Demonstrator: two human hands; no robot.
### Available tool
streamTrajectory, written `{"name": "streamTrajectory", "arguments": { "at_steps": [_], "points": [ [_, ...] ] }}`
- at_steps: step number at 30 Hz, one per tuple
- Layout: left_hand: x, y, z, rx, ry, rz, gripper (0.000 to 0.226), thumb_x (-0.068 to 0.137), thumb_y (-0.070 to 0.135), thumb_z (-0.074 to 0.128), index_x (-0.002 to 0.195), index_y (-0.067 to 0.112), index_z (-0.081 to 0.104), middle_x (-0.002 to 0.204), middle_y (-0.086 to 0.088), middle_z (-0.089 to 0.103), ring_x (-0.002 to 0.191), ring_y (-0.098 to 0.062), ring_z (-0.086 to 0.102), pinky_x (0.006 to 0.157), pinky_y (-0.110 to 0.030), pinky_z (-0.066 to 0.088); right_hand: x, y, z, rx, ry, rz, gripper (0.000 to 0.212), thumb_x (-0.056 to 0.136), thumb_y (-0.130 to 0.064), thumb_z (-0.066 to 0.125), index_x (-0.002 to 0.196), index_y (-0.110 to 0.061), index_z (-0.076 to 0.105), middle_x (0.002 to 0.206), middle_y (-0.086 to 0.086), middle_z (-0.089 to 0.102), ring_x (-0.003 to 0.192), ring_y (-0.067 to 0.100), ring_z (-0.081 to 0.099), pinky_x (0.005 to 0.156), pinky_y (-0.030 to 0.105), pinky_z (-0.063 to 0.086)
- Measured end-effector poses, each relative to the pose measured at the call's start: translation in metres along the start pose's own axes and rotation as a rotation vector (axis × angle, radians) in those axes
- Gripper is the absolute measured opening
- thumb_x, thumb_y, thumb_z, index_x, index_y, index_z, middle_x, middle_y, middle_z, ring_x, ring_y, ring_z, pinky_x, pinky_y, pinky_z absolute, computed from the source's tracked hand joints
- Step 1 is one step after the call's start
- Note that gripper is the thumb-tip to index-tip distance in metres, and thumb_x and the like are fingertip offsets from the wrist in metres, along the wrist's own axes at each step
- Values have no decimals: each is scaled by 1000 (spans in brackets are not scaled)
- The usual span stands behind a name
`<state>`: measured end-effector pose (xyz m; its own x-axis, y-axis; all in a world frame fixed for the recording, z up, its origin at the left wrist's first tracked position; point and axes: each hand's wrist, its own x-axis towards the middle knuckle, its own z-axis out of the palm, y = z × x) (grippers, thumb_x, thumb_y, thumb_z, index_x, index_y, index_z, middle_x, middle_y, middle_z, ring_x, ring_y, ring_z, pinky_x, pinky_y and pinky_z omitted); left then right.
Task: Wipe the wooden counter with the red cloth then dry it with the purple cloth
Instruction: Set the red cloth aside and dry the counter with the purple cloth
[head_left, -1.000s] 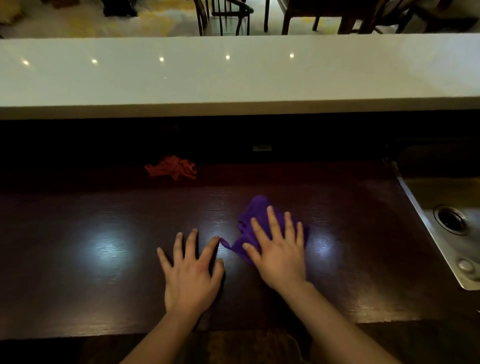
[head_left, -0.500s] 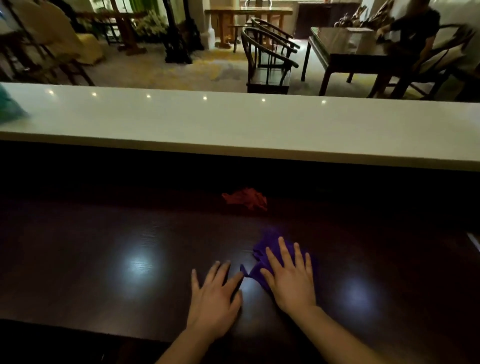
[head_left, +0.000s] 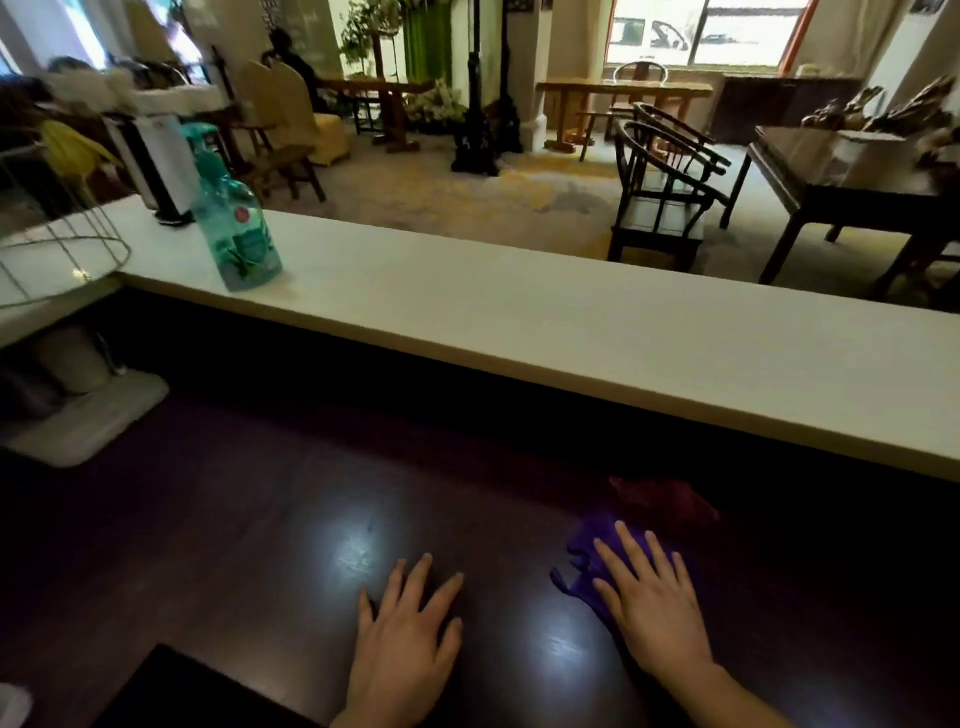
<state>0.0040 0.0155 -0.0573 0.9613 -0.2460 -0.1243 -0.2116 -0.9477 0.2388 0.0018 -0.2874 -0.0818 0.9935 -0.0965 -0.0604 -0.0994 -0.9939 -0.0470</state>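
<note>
The dark wooden counter (head_left: 249, 519) fills the lower half of the view and shines under two light spots. My right hand (head_left: 649, 608) lies flat with spread fingers on the crumpled purple cloth (head_left: 587, 551), pressing it to the wood at the lower right. Just beyond it, close to the back wall, the red cloth (head_left: 665, 499) lies bunched and untouched. My left hand (head_left: 405, 634) rests palm down on bare wood, fingers apart, holding nothing.
A raised white ledge (head_left: 571, 332) runs along the back of the counter. On it stand a teal spray bottle (head_left: 234, 223) and a wire basket (head_left: 52, 260) at the left. A pale tray (head_left: 88, 421) sits at the counter's left end. Chairs and tables stand beyond.
The view has swung up and to the left, so the sink is gone and the room shows. My hands have moved apart, and the purple cloth now lies close to the red cloth.
</note>
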Motion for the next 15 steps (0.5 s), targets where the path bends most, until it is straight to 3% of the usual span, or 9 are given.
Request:
{"name": "streamTrajectory", "arguments": {
  "at_steps": [2, 4, 6, 8, 10, 12, 13, 14, 15],
  "points": [
    [4, -10, -16, 41, 44, -42, 51, 68, 49, 65, 118, 42, 67, 133, -3, 63, 122, -31, 59, 88, -65, 47, 13, -9, -6, 25, 41, -11, 81, 96, -63, -5, 132, -31, 61, 149, 0, 47, 131, 35, 51, 105, 55, 40],
    [8, -19, -30, 82, 100, -111, 54, 58, 52, 70, 111, 43, 70, 123, -1, 68, 112, -28, 66, 79, -61, 52, 18, -13, -7, 109, 133, -56, 73, 98, -62, 3, 127, -32, 63, 152, -5, 43, 120, 39, 59, 97, 57, 43],
    [12, -28, -46, 113, 132, -163, 58, 52, 53, 72, 110, 45, 70, 120, 2, 70, 109, -25, 67, 77, -58, 54, 21, -13, -11, 139, 152, -157, 59, 98, -59, 5, 141, -39, 41, 163, -15, 17, 127, 38, 47, 111, 48, 27],
    [15, -37, -61, 137, 163, -212, 59, 49, 52, 70, 108, 45, 72, 117, 2, 71, 105, -24, 69, 75, -58, 55, 43, -22, -21, 95, 207, -196, 58, 101, -49, 8, 152, -28, 24, 162, -3, 23, 138, 44, 30, 119, 38, 5],
    [16, -43, -75, 138, 189, -285, 62, 45, 51, 77, 106, 44, 73, 115, 0, 72, 103, -25, 70, 74, -59, 55, 74, -46, -45, 133, 92, -119, 53, 104, -27, 14, 146, 0, 33, 147, 25, 42, 135, 52, 34, 119, 45, 13],
    [15, -51, -88, 156, 235, -330, 64, 43, 53, 82, 106, 44, 73, 116, 0, 72, 104, -25, 69, 75, -58, 54, 93, -69, -63, 239, 42, -169, 59, 107, -32, 11, 132, -1, 54, 129, 24, 60, 120, 36, 59, 108, 41, 41],
    [12, -55, -97, 155, 246, -345, 62, 44, 53, 79, 105, 44, 73, 116, 1, 72, 104, -24, 69, 75, -58, 54, 94, -73, -64, 151, 3, -277, 73, 107, -39, 6, 114, -1, 68, 110, 23, 69, 98, 36, 70, 98, 39, 48],
    [10, -62, -102, 157, 264, -338, 59, 46, 53, 73, 103, 44, 73, 116, 1, 72, 104, -24, 69, 75, -58, 54, 91, -80, -59, 162, 18, -312, 81, 105, -45, 4, 99, -5, 75, 97, 20, 73, 84, 36, 73, 99, 35, 44],
    [8, -67, -112, 122, 290, -336, 55, 49, 53, 68, 103, 43, 74, 116, 1, 71, 105, -24, 69, 75, -59, 54, 88, -85, -54, 167, 106, -374, 81, 103, -50, 5, 97, -10, 76, 98, 17, 73, 84, 36, 72, 106, 28, 33]
  ]
}}
